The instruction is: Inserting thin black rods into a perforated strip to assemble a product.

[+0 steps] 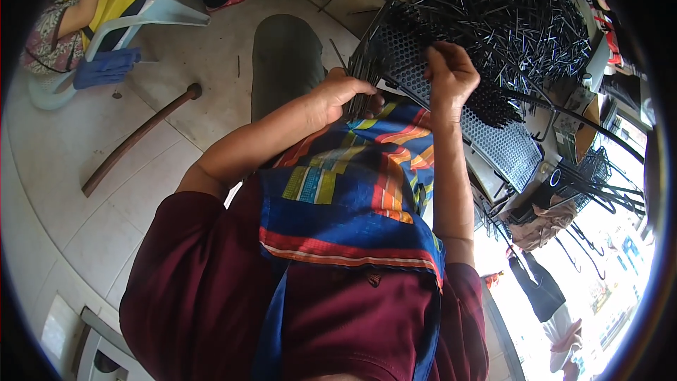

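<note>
A bundle of thin dark rods (364, 67) is gripped in my left hand (338, 96), held over my lap at the near-left edge of a perforated metal plate (509, 152). My right hand (453, 76) is above the plate with thumb and fingers pinched together; whatever is between them is too small to make out. Rows of round holes cover the plate. A dense patch of dark rods (496, 110) stands in its holes, just right of my right hand, and more dark pieces fill its far edge.
Beyond the plate lies a large heap of loose dark rods (501, 10). On the right are wire racks with hooks (599, 187) and a crumpled brown cloth (543, 224). Left, a curved brown bar (141, 137) rises from the floor; a person sits on a pale plastic chair (166, 14).
</note>
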{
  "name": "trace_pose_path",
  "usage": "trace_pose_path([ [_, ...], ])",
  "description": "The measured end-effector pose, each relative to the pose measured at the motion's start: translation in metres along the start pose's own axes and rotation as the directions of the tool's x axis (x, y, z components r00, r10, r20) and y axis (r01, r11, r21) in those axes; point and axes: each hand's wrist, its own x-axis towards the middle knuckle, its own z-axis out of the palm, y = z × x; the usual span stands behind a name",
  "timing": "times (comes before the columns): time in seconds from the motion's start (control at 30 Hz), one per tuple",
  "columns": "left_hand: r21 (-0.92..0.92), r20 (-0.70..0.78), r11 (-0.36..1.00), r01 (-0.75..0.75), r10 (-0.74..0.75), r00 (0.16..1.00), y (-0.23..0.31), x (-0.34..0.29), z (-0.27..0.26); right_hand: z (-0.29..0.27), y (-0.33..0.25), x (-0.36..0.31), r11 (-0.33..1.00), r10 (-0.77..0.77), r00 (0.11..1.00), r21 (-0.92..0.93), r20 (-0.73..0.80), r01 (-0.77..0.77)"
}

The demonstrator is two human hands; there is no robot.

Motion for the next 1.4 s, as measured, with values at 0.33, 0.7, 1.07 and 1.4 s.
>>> trace_pose_path([
  [0.33,0.053,-0.063,0.977,-0.205,0.208,0.976,-0.005,-0.001,0.008,0.004,0.011,0.029,0.589,-0.578,0.809,-0.629,0.110,0.507],
  [0.7,-0.038,0.003,0.968,-0.246,0.247,0.969,-0.009,0.000,0.006,0.001,0.002,-0.016,0.845,-0.070,0.976,-0.507,0.207,0.168],
  [1.07,0.031,0.000,0.952,-0.304,0.305,0.953,-0.008,-0.006,0.013,0.001,0.015,-0.031,0.902,0.398,0.878,0.062,0.265,-0.428],
  [1.4,0.115,-0.108,0.981,-0.158,0.171,0.979,-0.007,-0.004,0.007,-0.014,0.003,-0.004,0.955,-0.298,0.935,-0.040,-0.192,0.296],
])
